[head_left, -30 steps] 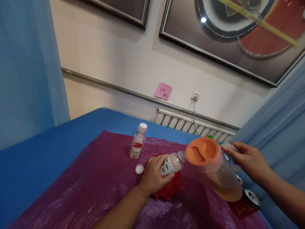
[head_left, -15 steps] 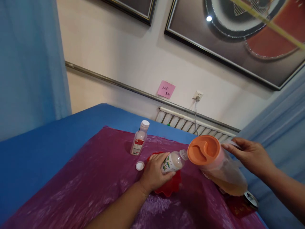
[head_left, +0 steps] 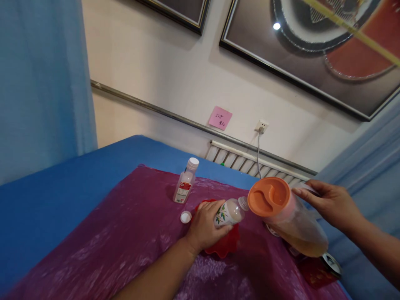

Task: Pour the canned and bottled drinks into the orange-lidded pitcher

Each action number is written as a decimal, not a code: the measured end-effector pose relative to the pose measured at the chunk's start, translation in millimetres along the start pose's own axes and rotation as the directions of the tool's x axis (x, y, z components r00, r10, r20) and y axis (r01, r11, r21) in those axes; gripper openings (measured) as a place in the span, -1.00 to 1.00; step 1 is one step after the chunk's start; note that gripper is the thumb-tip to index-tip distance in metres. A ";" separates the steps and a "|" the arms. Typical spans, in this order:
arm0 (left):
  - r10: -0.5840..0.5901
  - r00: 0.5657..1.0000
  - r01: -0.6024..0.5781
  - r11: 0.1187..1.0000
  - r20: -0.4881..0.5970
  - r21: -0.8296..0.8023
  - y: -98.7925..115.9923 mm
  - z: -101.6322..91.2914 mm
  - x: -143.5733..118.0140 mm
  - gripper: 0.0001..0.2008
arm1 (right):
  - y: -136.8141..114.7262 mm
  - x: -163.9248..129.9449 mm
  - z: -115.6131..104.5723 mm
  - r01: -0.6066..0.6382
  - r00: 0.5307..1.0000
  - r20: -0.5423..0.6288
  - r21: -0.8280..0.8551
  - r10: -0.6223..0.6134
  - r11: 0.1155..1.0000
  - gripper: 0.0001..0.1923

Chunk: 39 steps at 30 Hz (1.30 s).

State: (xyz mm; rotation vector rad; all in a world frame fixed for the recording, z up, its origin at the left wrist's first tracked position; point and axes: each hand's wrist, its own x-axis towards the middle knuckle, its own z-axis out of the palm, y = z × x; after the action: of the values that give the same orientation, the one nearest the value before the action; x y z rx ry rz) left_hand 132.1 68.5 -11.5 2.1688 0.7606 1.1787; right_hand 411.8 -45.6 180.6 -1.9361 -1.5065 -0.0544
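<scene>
My left hand [head_left: 206,225] is closed round a clear bottle [head_left: 230,212] with a leaf-patterned label, tilted with its uncapped mouth to the right. My right hand [head_left: 331,204] grips the handle of a translucent pitcher [head_left: 303,229] with an orange lid [head_left: 269,196]. The pitcher leans left, brownish liquid inside, its lid edge close against the bottle's mouth. Whether liquid is flowing between them I cannot tell. Under the bottle lies a red scalloped dish [head_left: 223,246], partly hidden by my left hand. A white cap [head_left: 185,216] rests beside that hand.
Behind the cap stands a capped bottle [head_left: 185,183] with a red and white label. A red can [head_left: 321,268] is below the pitcher at the right. Purple plastic sheeting [head_left: 125,233] covers part of the blue table [head_left: 125,160]; a radiator [head_left: 229,157] is behind.
The whole view has shifted slightly, so everything appears a little farther right. Both hands keep their holds, and the bottle and pitcher stay mouth to lid.
</scene>
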 end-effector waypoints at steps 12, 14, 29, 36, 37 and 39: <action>0.000 1.000 0.000 1.000 0.006 -0.017 1.7 -1.6 0.1 -0.36 | -4.3 -2.7 -1.0 0.024 1.000 -0.017 -0.020 -0.024 1.000 -0.34; 0.002 1.000 -0.002 1.000 0.009 -0.016 1.8 -1.7 0.1 -0.36 | -3.6 -3.0 -1.1 0.031 0.999 -0.018 -0.038 -0.032 0.999 -0.35; 0.014 1.000 -0.014 1.000 -0.006 -0.008 0.2 -0.6 -0.4 -0.35 | -2.7 -3.7 0.0 0.052 0.998 -0.040 -0.076 -0.055 0.996 -0.27; 0.006 1.000 -0.006 1.000 -0.010 -0.005 -0.1 -0.4 -1.2 -0.36 | -4.3 -4.5 1.0 0.051 0.998 -0.045 -0.064 -0.054 0.997 -0.29; 0.006 1.000 -0.006 1.000 -0.010 -0.005 0.0 -0.6 -1.1 -0.36 | -4.5 -4.3 0.8 0.050 0.998 -0.043 -0.063 -0.053 0.997 -0.30; 0.005 1.000 -0.005 1.000 -0.010 -0.006 0.5 -1.1 -0.8 -0.36 | -4.5 -3.7 0.5 0.050 0.998 -0.032 -0.061 -0.052 0.997 -0.32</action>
State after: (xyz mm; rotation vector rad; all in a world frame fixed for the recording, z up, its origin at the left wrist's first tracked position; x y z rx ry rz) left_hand 130.9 67.8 -11.2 2.1626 0.7548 1.1937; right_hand 406.4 -48.1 180.8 -1.9342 -1.5482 -0.1559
